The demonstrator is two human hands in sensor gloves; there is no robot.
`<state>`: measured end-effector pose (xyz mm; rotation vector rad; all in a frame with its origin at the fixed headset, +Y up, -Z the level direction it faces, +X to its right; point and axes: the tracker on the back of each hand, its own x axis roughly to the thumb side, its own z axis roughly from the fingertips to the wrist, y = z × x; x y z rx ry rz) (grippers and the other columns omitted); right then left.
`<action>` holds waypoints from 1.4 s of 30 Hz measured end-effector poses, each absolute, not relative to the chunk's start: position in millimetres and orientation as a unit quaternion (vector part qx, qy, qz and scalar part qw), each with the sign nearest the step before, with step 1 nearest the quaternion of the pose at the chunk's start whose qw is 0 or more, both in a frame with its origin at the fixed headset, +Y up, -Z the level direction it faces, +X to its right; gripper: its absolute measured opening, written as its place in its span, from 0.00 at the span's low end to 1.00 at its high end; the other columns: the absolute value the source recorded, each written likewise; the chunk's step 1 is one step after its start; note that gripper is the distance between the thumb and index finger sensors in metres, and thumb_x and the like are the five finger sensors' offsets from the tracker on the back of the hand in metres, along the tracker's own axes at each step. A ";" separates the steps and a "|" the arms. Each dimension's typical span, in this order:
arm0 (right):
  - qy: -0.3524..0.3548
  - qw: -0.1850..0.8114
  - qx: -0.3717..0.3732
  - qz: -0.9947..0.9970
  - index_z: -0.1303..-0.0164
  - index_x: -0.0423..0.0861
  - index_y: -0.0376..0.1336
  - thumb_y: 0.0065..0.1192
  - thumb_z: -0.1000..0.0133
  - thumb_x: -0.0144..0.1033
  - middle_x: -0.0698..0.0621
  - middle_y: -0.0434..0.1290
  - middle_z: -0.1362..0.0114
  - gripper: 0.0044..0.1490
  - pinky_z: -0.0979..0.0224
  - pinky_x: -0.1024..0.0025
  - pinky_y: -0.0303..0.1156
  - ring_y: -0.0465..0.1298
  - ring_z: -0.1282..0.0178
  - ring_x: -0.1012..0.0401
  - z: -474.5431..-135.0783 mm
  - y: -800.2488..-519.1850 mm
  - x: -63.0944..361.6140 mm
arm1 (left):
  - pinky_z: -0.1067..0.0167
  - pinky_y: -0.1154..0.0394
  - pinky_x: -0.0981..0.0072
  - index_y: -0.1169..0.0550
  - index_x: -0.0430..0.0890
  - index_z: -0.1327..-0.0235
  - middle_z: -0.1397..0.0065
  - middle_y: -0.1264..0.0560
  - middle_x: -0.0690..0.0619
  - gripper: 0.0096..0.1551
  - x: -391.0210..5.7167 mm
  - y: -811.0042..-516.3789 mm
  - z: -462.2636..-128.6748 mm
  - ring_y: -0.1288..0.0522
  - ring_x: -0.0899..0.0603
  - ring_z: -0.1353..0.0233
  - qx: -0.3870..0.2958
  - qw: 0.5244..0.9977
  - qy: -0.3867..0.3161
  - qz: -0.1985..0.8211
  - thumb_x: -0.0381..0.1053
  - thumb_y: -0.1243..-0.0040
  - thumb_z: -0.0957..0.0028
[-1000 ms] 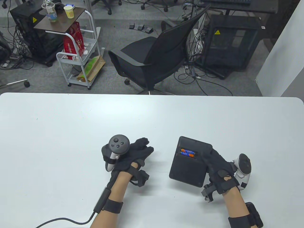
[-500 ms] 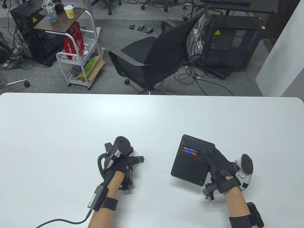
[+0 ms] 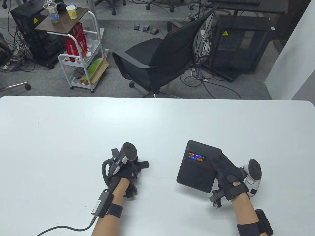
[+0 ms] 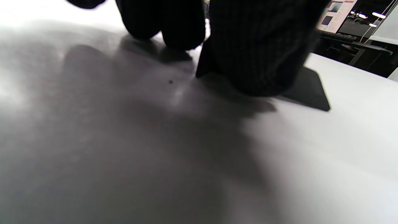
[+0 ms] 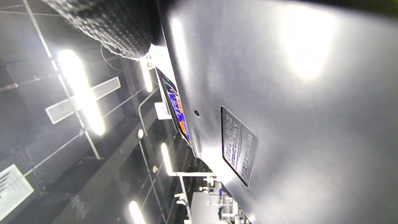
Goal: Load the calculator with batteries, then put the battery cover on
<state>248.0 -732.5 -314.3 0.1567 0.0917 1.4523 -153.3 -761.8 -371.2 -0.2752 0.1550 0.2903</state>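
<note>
Black calculator (image 3: 196, 169) gripped by right fingers (image 3: 219, 162) shows two batteries (image 3: 196, 157); left fingers (image 4: 180, 28) unclear.

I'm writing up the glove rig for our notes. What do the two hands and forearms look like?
Both hands, left hand and right hand, wear black gloves on bare forearms with black straps. The left tracker is dark grey, the right tracker white. A labelled grey box with a cable sits on the left wrist.
</note>
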 end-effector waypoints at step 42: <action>0.038 0.651 0.100 0.751 0.34 0.31 0.55 0.67 0.45 0.46 0.34 0.73 0.41 0.41 0.48 0.45 0.75 0.79 0.49 0.37 -305.4 -727.4 220.4 | 0.41 0.28 0.41 0.18 0.52 0.47 0.50 0.16 0.52 0.26 -55.8 -693.5 -317.1 0.18 0.43 0.47 0.016 0.871 -0.187 0.454 0.55 0.31 0.59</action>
